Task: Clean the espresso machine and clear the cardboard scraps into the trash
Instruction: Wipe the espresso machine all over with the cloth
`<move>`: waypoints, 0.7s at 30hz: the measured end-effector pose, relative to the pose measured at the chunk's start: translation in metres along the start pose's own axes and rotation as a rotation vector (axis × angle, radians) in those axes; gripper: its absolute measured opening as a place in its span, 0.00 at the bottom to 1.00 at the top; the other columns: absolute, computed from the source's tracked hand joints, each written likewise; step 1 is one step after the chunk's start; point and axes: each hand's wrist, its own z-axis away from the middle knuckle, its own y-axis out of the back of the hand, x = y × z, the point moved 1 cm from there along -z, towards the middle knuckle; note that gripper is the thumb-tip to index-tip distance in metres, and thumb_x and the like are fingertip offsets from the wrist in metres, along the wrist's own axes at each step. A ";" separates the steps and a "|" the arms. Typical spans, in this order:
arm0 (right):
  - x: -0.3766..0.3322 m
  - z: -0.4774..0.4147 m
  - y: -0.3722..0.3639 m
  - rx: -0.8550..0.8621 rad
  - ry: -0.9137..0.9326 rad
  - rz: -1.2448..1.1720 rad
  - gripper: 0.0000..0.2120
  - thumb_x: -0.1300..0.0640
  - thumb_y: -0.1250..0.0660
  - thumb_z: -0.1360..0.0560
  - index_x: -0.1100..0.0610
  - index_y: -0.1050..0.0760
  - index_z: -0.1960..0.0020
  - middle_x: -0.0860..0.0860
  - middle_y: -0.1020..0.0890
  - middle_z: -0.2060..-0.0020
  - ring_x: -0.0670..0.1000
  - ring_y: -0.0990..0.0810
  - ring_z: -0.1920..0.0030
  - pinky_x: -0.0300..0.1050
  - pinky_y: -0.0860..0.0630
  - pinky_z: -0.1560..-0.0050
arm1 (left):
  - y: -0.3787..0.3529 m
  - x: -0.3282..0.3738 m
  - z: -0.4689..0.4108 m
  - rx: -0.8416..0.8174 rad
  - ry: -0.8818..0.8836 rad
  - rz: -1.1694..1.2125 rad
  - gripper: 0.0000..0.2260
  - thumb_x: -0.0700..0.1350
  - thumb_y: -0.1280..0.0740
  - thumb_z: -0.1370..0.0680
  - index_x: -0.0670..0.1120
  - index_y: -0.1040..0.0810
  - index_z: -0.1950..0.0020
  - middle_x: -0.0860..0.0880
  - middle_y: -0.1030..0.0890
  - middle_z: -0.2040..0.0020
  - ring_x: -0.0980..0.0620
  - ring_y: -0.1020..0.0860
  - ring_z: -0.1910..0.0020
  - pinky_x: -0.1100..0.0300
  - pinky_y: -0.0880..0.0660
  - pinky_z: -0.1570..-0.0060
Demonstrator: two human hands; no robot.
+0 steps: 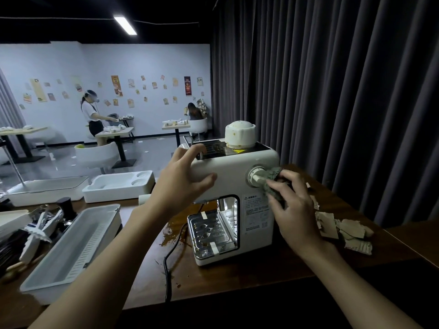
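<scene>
Wiping under way; scraps uncleared.
The left hand [183, 181], fingers spread, braced the espresso machine [228, 176]; the right hand [293, 210] gripped a cloth [273, 184] against its side knob [257, 177]. The cardboard scraps [344, 231] lay untouched just beyond the right hand.

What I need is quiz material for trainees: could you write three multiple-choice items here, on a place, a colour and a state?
1. Where do the torn beige cardboard scraps lie?
A) on the dark wooden table, right of the white espresso machine
B) in a tray
C) on the machine's top

2. What colour is the pleated curtain behind the table?
A) yellow
B) dark grey
C) white

3. What is the right hand doing?
A) hanging empty
B) holding a grey-green cloth against the round dial
C) gripping a cable

Key: 1A, the scraps sit on the tabletop there; 2B, its folds are dark grey; 3B, fingers hold the cloth on the dial.
</scene>
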 end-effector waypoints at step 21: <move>-0.009 0.032 -0.034 0.219 -0.435 -0.152 0.14 0.62 0.30 0.25 0.63 0.21 0.40 0.55 0.26 0.42 0.47 0.29 0.39 0.26 0.38 0.37 | -0.009 0.004 0.003 -0.022 -0.041 -0.238 0.24 0.57 0.32 0.24 0.60 0.32 0.28 0.43 0.33 0.33 0.41 0.29 0.37 0.47 0.24 0.42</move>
